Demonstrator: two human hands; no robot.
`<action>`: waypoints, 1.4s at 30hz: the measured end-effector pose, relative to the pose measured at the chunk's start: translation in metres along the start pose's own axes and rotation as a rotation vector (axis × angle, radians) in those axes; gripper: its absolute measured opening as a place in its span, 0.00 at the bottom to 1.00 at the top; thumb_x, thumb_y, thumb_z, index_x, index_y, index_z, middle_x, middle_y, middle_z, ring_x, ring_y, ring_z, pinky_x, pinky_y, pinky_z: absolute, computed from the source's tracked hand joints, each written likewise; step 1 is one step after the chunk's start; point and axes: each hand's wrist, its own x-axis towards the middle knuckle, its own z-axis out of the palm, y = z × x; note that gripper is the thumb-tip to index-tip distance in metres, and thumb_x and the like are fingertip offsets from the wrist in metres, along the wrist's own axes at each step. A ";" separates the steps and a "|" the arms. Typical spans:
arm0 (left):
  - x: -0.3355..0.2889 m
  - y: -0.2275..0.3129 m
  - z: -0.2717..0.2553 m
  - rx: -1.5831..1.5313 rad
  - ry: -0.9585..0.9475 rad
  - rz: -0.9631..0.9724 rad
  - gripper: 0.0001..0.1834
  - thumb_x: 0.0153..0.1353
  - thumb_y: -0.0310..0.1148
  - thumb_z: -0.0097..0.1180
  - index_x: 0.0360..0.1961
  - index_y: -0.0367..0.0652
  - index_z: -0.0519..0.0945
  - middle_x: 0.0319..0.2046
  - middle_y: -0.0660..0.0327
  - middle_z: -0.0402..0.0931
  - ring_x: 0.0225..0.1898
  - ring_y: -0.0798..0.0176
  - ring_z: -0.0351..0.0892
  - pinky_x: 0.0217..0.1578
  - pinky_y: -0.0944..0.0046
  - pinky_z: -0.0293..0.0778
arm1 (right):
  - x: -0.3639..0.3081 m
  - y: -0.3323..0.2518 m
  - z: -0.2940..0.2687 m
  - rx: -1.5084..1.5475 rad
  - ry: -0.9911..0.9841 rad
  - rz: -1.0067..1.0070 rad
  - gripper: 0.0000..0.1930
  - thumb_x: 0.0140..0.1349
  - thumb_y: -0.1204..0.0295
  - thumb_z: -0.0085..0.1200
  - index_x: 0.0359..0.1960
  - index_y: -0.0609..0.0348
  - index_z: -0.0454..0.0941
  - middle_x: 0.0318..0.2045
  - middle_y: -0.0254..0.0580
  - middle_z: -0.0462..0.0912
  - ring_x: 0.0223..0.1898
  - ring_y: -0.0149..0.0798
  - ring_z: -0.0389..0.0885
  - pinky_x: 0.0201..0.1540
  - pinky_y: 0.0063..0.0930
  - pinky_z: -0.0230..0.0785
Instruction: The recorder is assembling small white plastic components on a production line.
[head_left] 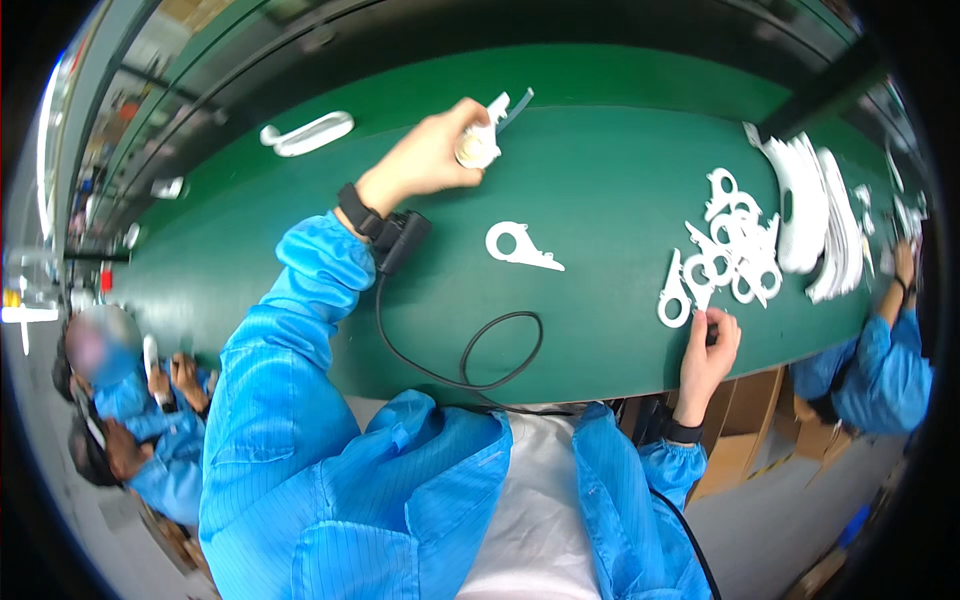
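Near the far side of the bench, my left hand (440,150) is closed round a white round piece (478,148) with a cream-coloured middle. A thin grey-blue strip (516,110) sticks out beyond the fingers; the palm hides how it is joined. A single white ring-shaped plastic part (508,243) with a pointed tail lies on the green bench between my hands. At the right, my right hand (708,355) has thumb and finger pinched on the tail of another white ring-shaped part (698,283), at the near edge of a loose pile of such parts (738,232).
Long curved white plastic pieces (822,215) are stacked right of the pile. One white handle-shaped piece (310,134) lies at the far left. A black cable (500,375) loops over the bench from my left wrist. Co-workers in blue (170,465) sit at both sides.
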 end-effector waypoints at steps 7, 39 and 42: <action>-0.054 -0.014 -0.012 0.091 -0.018 0.110 0.29 0.50 0.42 0.67 0.51 0.39 0.74 0.45 0.55 0.73 0.48 0.56 0.72 0.48 0.60 0.70 | -0.004 0.000 -0.001 -0.050 -0.002 -0.019 0.06 0.60 0.72 0.57 0.31 0.62 0.77 0.28 0.37 0.75 0.32 0.37 0.69 0.36 0.30 0.62; 0.051 -0.118 -0.091 0.626 0.430 -0.003 0.34 0.58 0.57 0.54 0.60 0.47 0.70 0.48 0.49 0.77 0.50 0.44 0.74 0.50 0.49 0.69 | -0.001 -0.008 -0.005 0.028 0.086 -0.104 0.07 0.45 0.76 0.64 0.28 0.53 0.81 0.32 0.35 0.76 0.38 0.41 0.73 0.41 0.31 0.66; -0.006 -0.132 -0.103 0.783 0.237 -0.185 0.34 0.57 0.58 0.55 0.62 0.55 0.69 0.57 0.52 0.70 0.58 0.46 0.69 0.54 0.48 0.65 | 0.001 -0.008 -0.007 0.033 0.068 -0.106 0.08 0.46 0.77 0.62 0.30 0.55 0.81 0.33 0.36 0.77 0.38 0.42 0.73 0.42 0.33 0.67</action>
